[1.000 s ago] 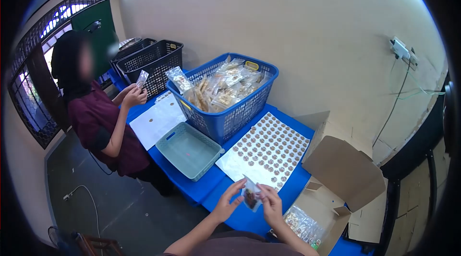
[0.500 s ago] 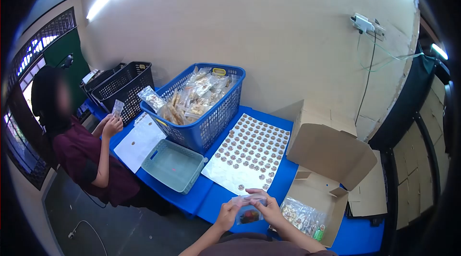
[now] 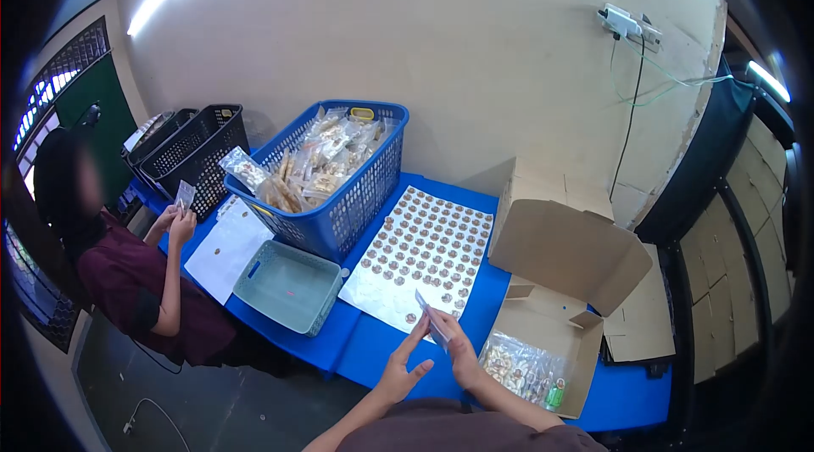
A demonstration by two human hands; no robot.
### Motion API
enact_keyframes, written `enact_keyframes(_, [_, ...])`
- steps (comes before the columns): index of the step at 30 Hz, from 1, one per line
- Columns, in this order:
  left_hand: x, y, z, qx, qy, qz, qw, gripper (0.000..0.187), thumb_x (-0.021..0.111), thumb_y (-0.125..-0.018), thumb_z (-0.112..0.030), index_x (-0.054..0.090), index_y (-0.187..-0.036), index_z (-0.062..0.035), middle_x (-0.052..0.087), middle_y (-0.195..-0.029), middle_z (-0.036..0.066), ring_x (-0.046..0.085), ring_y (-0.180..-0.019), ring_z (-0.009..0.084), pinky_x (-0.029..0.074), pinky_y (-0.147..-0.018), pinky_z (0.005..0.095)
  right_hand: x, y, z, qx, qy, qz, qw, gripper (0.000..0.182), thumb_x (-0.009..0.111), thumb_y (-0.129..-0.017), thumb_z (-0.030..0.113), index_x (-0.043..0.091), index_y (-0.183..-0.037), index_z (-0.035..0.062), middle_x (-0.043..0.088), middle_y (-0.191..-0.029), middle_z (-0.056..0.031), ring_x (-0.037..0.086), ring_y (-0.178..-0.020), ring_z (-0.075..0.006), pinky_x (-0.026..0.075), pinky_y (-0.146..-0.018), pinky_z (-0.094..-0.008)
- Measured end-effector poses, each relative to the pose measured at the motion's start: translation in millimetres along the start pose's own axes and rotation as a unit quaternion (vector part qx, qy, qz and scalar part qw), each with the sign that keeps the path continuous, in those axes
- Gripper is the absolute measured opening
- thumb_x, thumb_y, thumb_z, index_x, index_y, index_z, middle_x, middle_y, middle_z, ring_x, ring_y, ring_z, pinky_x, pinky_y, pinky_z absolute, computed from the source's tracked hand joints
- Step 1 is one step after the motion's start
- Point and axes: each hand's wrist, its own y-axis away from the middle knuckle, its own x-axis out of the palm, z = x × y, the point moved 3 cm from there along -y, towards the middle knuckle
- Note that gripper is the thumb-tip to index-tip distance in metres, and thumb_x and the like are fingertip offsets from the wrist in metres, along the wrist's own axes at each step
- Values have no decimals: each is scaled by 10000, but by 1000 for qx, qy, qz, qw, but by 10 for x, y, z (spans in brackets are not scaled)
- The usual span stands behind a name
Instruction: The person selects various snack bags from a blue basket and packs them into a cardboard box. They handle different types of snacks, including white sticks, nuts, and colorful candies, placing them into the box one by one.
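Note:
A small clear plastic pouch [image 3: 434, 322] is turned nearly edge-on between my two hands, above the near edge of a sticker sheet. My right hand [image 3: 460, 356] is closed on it from the right side. My left hand [image 3: 400, 374] lies against the pouch's left side, its fingers stretched out and its thumb spread away. What the pouch contains is hidden at this angle. Beneath and beyond my hands, the white sticker sheet [image 3: 366, 291] carries rows of round brown labels. To the right, clear filled packets [image 3: 521, 367] lie inside an open cardboard box [image 3: 579, 365].
A blue basket [image 3: 352, 202] heaped with packets stands at the back, behind a grey-green tray [image 3: 288, 315]. Black crates [image 3: 199, 147] are farther left. A co-worker [image 3: 148, 282] at the left holds a small packet. Flattened cardboard [image 3: 640, 316] lies right of the box.
The pouch has turned from facing me to edge-on and risen slightly. My left hand's fingers have straightened beside it. The whole view has shifted, moving the scene slightly left and up.

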Motion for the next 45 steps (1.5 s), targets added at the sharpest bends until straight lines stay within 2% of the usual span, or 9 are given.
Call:
enact_keyframes(7, [21, 11, -14, 24, -50, -41, 998, 749, 704, -830, -370, 372, -1418, -45, 375, -1457, 170, 350, -1356, 304, 262, -1110, 414, -67, -10, 9, 11, -3, -29, 1000, 442, 556, -936, 127, 450, -1346, -2, 408, -1346, -129, 436, -1254, -228, 361, -1062, -362])
enact_keyframes(11, [23, 12, -119, 55, -158, -47, 985, 592, 708, -832, -327, 512, -1296, -16, 529, -1316, 175, 479, -1256, 288, 261, -1105, 463, -44, 82, -132, 49, -25, -81, 995, 459, 677, -842, 84, 524, -1269, 12, 422, -1295, -114, 446, -1233, -222, 398, -1023, -357])
enact_keyframes(14, [18, 3, 8, -31, -102, -76, 991, 344, 673, -864, -288, 651, -1085, -25, 663, -1106, 139, 605, -1094, 262, 271, -1097, 484, -95, 128, -151, 110, -17, -190, 976, 437, 739, -789, 151, 587, -1185, 43, 413, -1282, -115, 426, -1232, -245, 382, -1026, -379])
enact_keyframes(16, [-29, 6, 41, -41, -115, -59, 991, 256, 606, -912, -270, 689, -990, -40, 700, -968, 108, 668, -925, 237, 269, -1086, 526, -189, 134, -140, 81, 104, -174, 976, 454, 779, -739, 202, 611, -1147, 95, 391, -1309, -121, 393, -1241, -272, 341, -1046, -408])
enact_keyframes(24, [-137, 22, 38, -47, -85, -38, 995, 283, 531, -962, -255, 674, -1056, -30, 695, -1015, 108, 653, -984, 225, 300, -1085, 468, -279, 132, -178, 137, 99, -80, 982, 108, 675, -850, 140, 716, -887, 47, 579, -1170, -101, 479, -1180, -211, 373, -1001, -365])
enact_keyframes(28, [-17, 97, 173, -121, 126, -8, 985, 321, 525, -971, -186, 568, -1218, 15, 668, -1089, 77, 628, -1006, 176, 442, -977, 346, -307, 145, -210, 183, -155, -106, 965, 228, 577, -939, 201, 682, -1000, 9, 627, -1092, -98, 555, -1069, -188, 411, -951, -337])
enact_keyframes(32, [8, 110, 285, -132, 31, 13, 991, 319, 535, -967, -164, 543, -1246, -11, 639, -1142, 84, 621, -976, 134, 501, -829, 246, -323, 152, -285, 179, -305, -139, 925, 321, 544, -963, 222, 571, -1185, -8, 614, -1119, -103, 558, -1083, -178, 427, -948, -325])
enact_keyframes(38, [-123, 106, 274, -228, 98, -78, 965, 301, 563, -957, -218, 555, -1195, -35, 640, -1024, 52, 601, -818, 84, 511, -683, 226, -28, 219, -135, 177, -114, -52, 976, 448, 589, -935, 177, 441, -1323, 8, 574, -1170, -98, 568, -1025, -141, 447, -910, -298])
enact_keyframes(45, [-37, 140, 215, -201, 81, -22, 976, 357, 603, -933, -228, 517, -1230, -50, 622, -1000, 39, 587, -771, 69, 516, -623, 225, -133, 283, -410, 235, -181, -136, 945, 257, 634, -910, 176, 604, -1103, 9, 645, -1034, -75, 578, -974, -116, 447, -868, -270])
